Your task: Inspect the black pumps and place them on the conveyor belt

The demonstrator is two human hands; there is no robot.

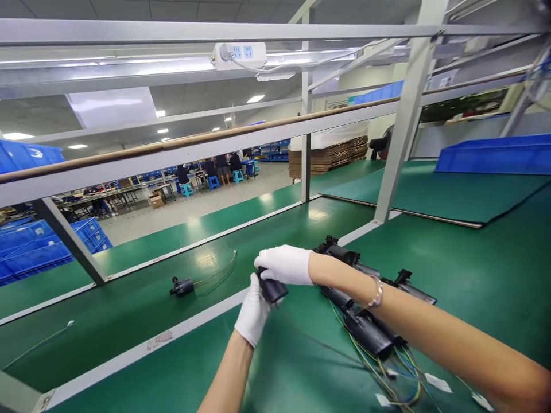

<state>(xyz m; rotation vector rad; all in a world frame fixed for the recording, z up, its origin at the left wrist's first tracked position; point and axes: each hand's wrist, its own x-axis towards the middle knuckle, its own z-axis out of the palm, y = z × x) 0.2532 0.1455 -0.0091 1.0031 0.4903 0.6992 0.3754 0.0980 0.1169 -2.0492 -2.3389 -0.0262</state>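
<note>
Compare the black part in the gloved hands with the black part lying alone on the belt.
The held black part is gripped between left hand and right hand; the lone black part lies untouched on the green belt. The held one is half hidden by gloves; the lone one shows fully, with a thin wire trailing. Both are dark and cylindrical.

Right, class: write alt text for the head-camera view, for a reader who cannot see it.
A gloved left hand and right hand hold a small black part over a green bench; more black wired parts lie nearby.
</note>
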